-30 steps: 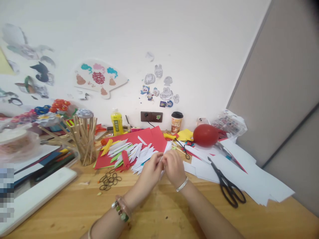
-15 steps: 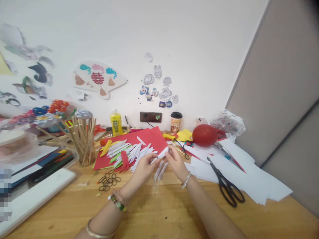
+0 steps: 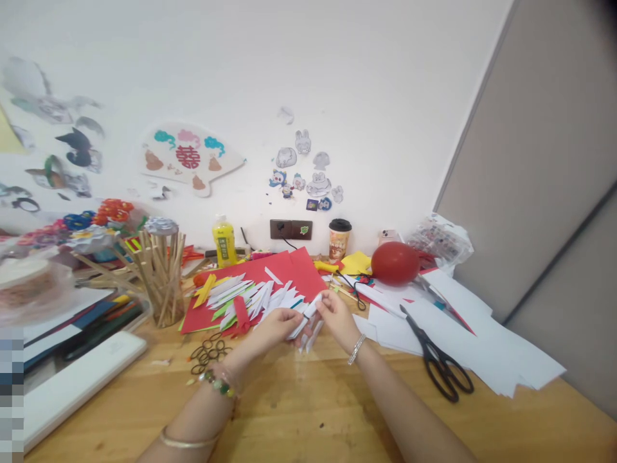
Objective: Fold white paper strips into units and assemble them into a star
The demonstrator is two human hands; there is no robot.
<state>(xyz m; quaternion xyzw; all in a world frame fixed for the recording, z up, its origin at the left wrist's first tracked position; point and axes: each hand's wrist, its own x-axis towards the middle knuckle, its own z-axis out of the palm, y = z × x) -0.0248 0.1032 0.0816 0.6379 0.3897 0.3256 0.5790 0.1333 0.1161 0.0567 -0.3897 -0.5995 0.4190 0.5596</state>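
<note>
Between my two hands is a small folded white paper piece (image 3: 313, 306), with a thin dark band near its left end. My left hand (image 3: 282, 325) pinches the left end, and my right hand (image 3: 335, 316) grips the right end. More white folded strips (image 3: 313, 335) show just below my fingers. Behind my hands, white, green and yellow paper strips (image 3: 263, 299) lie piled on red paper (image 3: 303, 267). Dark rubber bands (image 3: 207, 352) sit in a loose heap left of my left forearm.
Black scissors (image 3: 436, 363) lie on white paper sheets (image 3: 475, 334) at the right. A red balloon (image 3: 395, 263), a lidded cup (image 3: 340, 239) and a yellow bottle (image 3: 223, 242) stand behind. Wooden sticks (image 3: 161, 276) fill a clear container on the left.
My left hand has shifted slightly left and down, and its wrist now covers part of the rubber-band heap. The white piece is held more upright between my hands.
</note>
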